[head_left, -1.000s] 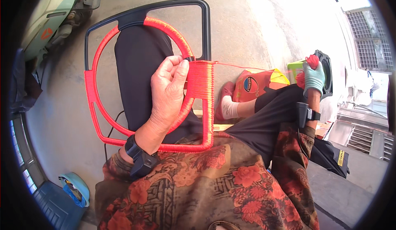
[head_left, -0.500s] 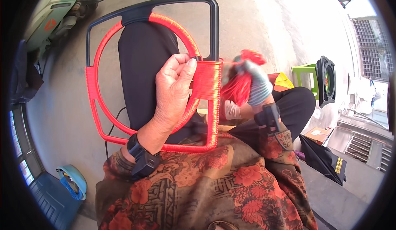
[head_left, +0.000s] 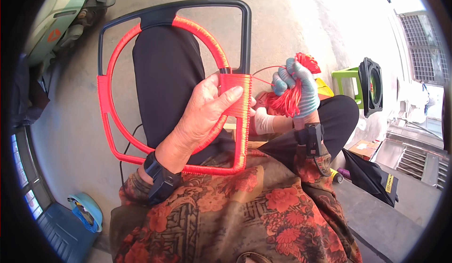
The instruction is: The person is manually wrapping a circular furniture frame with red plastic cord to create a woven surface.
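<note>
A black frame, a rounded rectangle with a ring inside it, lies across my lap. Red cord wraps its lower and side bars and most of the ring, while the top bar and upper corners are bare black. My left hand, ungloved, grips the wide wrapped joint on the right side, thumb on top and fingertips showing past the outer edge. Out to the right, my right hand, in a striped grey-blue glove, is closed around a bundle of red cord. Thin strands run from it to the frame.
A green stool stands at the right, with another black frame against it. A black bag and a cardboard box lie lower right. At the lower left, a light-blue container rests by a dark-blue seat.
My right hand has moved right with the cord bundle, away from the frame. My left thumb has shifted from the joint's top corner down onto its wrapping.
</note>
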`<state>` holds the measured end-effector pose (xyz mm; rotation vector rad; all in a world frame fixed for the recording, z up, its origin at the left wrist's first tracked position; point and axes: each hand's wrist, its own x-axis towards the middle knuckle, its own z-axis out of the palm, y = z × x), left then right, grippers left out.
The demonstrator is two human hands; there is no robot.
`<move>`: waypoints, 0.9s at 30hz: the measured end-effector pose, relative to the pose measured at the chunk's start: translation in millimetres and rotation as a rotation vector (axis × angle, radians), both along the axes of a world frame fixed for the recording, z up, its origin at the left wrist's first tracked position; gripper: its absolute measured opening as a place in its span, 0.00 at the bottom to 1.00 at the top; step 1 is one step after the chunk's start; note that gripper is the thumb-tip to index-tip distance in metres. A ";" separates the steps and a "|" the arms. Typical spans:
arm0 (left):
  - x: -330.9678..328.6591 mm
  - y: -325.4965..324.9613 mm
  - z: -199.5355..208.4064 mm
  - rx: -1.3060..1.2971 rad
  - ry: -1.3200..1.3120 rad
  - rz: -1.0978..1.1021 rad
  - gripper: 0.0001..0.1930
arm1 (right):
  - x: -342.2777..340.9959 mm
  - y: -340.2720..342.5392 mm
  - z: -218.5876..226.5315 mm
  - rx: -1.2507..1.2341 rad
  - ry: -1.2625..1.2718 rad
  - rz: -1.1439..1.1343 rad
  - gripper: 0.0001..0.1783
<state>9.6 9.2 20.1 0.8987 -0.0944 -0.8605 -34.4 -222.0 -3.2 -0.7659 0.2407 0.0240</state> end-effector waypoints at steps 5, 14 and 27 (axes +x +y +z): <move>-2.8 -4.7 -6.4 0.017 -0.101 0.090 0.22 | 11.7 -17.8 18.4 -0.796 0.466 0.074 0.20; 2.3 -5.0 -3.0 0.255 -0.669 0.542 0.34 | 33.7 61.2 91.6 -2.266 -0.907 -0.165 0.23; 2.5 -7.2 -16.2 0.071 0.056 0.401 0.13 | 38.5 42.8 12.5 -0.884 -0.129 0.372 0.22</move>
